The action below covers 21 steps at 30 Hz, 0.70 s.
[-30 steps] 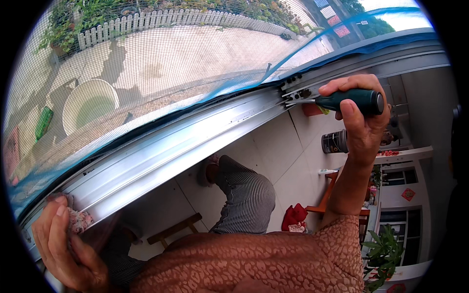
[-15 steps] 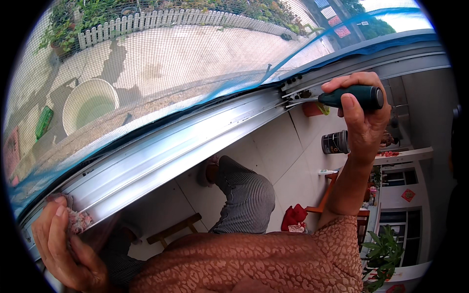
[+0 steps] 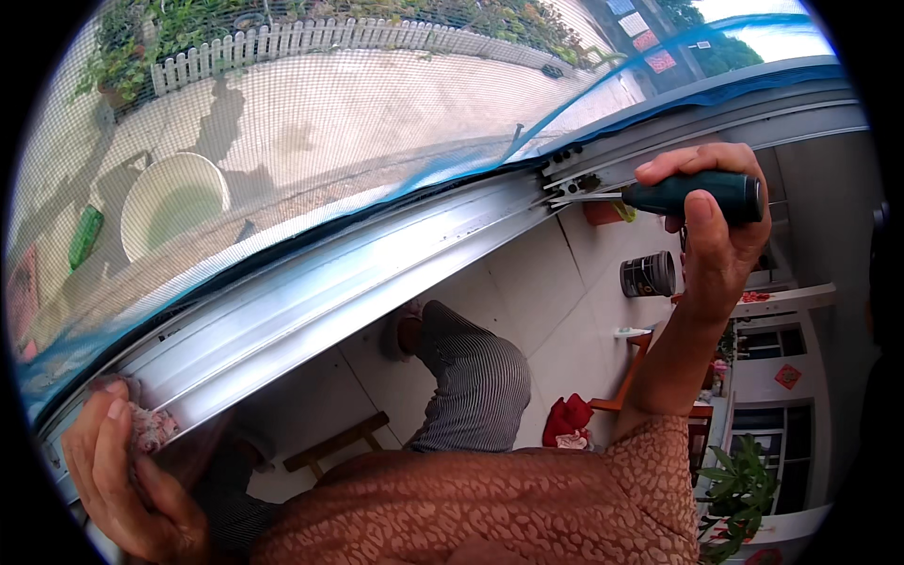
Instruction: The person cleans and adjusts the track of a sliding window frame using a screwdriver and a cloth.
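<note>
1. My right hand (image 3: 718,235) closed around the screwdriver (image 3: 678,196), tip at the frame joint (image 3: 565,184).
2. My left hand (image 3: 122,471) pinching a rag (image 3: 149,428) against the aluminium rail (image 3: 330,282).
3. Joint apparently unfinished; screen mesh (image 3: 330,122) already seated.

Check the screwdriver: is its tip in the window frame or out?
In: the screwdriver, held by the right hand, has its tip against the frame joint.

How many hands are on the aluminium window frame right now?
1. The left hand grips the frame's lower-left end, over a patterned cloth. The right hand is not on it; it holds a dark green-handled screwdriver whose tip meets the frame's upper-right joint.
</note>
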Motion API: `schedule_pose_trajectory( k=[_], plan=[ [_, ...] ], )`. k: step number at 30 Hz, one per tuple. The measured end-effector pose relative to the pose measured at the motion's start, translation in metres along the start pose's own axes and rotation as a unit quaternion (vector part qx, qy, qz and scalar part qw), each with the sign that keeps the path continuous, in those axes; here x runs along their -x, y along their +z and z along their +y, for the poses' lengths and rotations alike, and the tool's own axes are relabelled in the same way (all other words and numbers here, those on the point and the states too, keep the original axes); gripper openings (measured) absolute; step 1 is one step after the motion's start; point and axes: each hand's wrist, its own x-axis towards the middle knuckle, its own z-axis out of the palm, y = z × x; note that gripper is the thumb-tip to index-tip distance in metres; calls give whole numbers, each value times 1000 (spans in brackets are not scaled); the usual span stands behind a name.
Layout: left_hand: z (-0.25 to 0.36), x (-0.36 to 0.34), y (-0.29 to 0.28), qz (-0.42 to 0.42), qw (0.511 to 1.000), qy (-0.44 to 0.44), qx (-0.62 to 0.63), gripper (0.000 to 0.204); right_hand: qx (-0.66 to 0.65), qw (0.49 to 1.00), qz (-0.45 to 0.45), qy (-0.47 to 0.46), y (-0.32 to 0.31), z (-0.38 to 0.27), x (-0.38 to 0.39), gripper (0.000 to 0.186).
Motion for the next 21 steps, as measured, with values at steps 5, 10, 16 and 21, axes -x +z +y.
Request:
schedule_pose_trajectory(
  k=[5, 10, 16, 21],
  plan=[
    [-1, 0, -1, 2, 1000, 6, -2, 42, 28, 999, -34, -20, -3, 17, -7, 21],
    [-1, -1, 0, 0, 1000, 1, 8, 41, 39, 999, -16, 0, -4, 15, -4, 20],
    [-3, 0, -2, -5, 1000, 6, 10, 42, 2, 1000, -8, -18, -6, 14, -5, 20],
    [-4, 3, -1, 2, 1000, 3, 7, 43, 46, 998, -36, 7, -8, 14, -7, 21]
  ],
)
